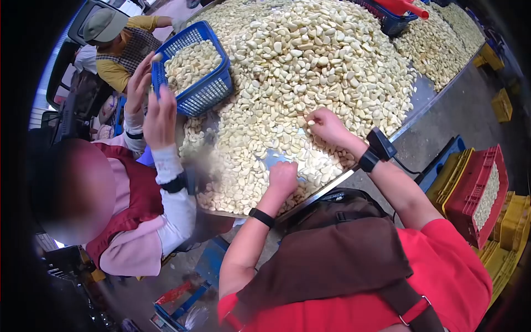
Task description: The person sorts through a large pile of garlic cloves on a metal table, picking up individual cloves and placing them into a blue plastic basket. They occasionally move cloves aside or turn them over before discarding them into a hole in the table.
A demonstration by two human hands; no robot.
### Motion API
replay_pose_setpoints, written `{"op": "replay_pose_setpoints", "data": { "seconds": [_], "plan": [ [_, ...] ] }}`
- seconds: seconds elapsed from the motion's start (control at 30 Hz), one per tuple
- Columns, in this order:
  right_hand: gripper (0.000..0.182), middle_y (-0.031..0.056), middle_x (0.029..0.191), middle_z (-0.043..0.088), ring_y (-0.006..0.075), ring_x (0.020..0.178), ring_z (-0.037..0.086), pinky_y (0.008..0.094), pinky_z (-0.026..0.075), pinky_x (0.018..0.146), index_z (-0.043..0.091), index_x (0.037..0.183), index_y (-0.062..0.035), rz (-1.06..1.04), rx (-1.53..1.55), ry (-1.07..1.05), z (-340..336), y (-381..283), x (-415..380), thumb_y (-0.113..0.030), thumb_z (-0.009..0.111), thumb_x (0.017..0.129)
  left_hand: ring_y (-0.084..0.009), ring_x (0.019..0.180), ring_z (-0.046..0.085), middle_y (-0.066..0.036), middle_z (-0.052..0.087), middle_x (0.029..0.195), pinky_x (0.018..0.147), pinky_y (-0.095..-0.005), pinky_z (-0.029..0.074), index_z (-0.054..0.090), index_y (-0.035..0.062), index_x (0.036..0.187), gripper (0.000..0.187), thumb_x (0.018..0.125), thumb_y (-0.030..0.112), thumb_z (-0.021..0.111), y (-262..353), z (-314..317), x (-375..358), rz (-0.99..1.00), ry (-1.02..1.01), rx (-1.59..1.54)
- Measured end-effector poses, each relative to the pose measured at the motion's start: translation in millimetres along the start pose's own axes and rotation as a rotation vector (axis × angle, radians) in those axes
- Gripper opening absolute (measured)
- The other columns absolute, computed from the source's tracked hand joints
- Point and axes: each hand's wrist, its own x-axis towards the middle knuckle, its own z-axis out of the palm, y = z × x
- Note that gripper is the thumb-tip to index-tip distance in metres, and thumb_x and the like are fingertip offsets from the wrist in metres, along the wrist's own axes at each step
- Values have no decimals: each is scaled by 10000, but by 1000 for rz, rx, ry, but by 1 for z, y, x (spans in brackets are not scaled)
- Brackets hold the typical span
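Observation:
Pale, garlic-like cloves [310, 55] lie in a large heap over a metal-edged table [332, 185]. My left hand [284, 178] rests low over the cloves near the table's front edge, its fingers curled down; what they hold, if anything, is hidden. To its right and farther in, my right hand [326, 126] reaches into the foot of the heap, with thumb and finger pinched on a clove [311, 123]. Between the hands, more cloves lie scattered around a small bare patch of blue-grey tabletop [274, 157].
On the left, a co-worker [130, 193] in pink and maroon raises both hands beside a blue basket [204, 94] of cloves. Another person [119, 50] stands behind. Red [467, 205] and yellow crates [509, 221] are stacked at right. A red scoop [406, 6] lies at the back.

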Motion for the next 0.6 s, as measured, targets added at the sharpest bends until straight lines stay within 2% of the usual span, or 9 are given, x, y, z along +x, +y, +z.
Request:
{"op": "replay_pose_setpoints", "data": {
  "seconds": [0.1, 0.2, 0.27, 0.33, 0.4, 0.47, 0.53, 0.57, 0.6],
  "plan": [
    [233, 70, 833, 614, 142, 702, 614, 271, 492, 579, 573, 1090, -17, 281, 596, -69, -12, -6, -14, -63, 507, 871, -352, 739, 615, -192, 636, 813, 669, -440, 491, 582, 46, 834, 148, 691, 58, 547, -1, -4, 6, -62, -73, -60],
    [217, 53, 814, 619, 118, 658, 598, 201, 491, 602, 549, 1105, -4, 624, 1175, -198, -28, -13, -29, -42, 448, 917, -290, 717, 634, -161, 639, 798, 585, -391, 494, 575, 48, 830, 110, 731, 47, 528, -9, -14, 9, -313, 63, -299],
    [261, 53, 796, 608, 102, 594, 577, 178, 486, 566, 513, 1167, 10, 659, 1232, -180, -29, -8, -34, -32, 425, 925, -180, 672, 620, -79, 612, 747, 478, -303, 461, 566, 62, 856, 100, 775, 44, 512, -6, -25, 14, -535, -136, -1012],
    [282, 57, 796, 608, 96, 558, 565, 193, 476, 531, 509, 1189, 9, 621, 1246, -177, -25, -3, -38, -27, 430, 920, -101, 663, 584, -13, 568, 712, 427, -227, 416, 576, 72, 872, 83, 802, 75, 531, 0, -29, 18, -503, -156, -1229],
    [308, 39, 740, 600, 80, 549, 545, 191, 455, 519, 509, 1208, 19, 617, 1220, -164, -30, -1, -43, -31, 454, 908, -64, 599, 541, 5, 575, 723, 443, -191, 435, 566, 71, 879, 72, 836, 129, 569, 9, -34, 20, -495, -133, -1383],
    [316, 16, 680, 593, 71, 551, 533, 185, 430, 518, 545, 1200, -2, 494, 888, -424, -43, -1, -49, -61, 505, 892, -61, 609, 529, 0, 563, 710, 472, -209, 449, 576, 55, 909, 128, 810, 136, 593, 3, -24, 18, -485, -195, -1323],
    [302, 33, 636, 584, 97, 503, 542, 233, 446, 483, 609, 1140, -52, 428, 617, -467, -46, -12, -55, -96, 564, 845, -153, 662, 584, -62, 578, 719, 544, -298, 489, 572, 41, 978, 255, 775, 183, 631, -1, -11, 12, -234, -195, -599],
    [309, 48, 655, 604, 140, 525, 565, 276, 466, 514, 620, 1134, -70, 280, 300, -511, -48, -16, -57, -150, 581, 839, -376, 769, 615, -202, 636, 905, 698, -437, 498, 584, 71, 979, 230, 780, 186, 597, -8, -8, 4, -186, -122, -370],
    [320, 64, 674, 623, 183, 547, 588, 318, 485, 546, 631, 1128, -88, 130, -16, -545, -52, -22, -58, -204, 598, 832, -376, 769, 615, -202, 636, 905, 698, -437, 498, 584, 71, 979, 230, 780, 186, 597, -21, -8, 3, -188, -123, -372]
  ]
}}
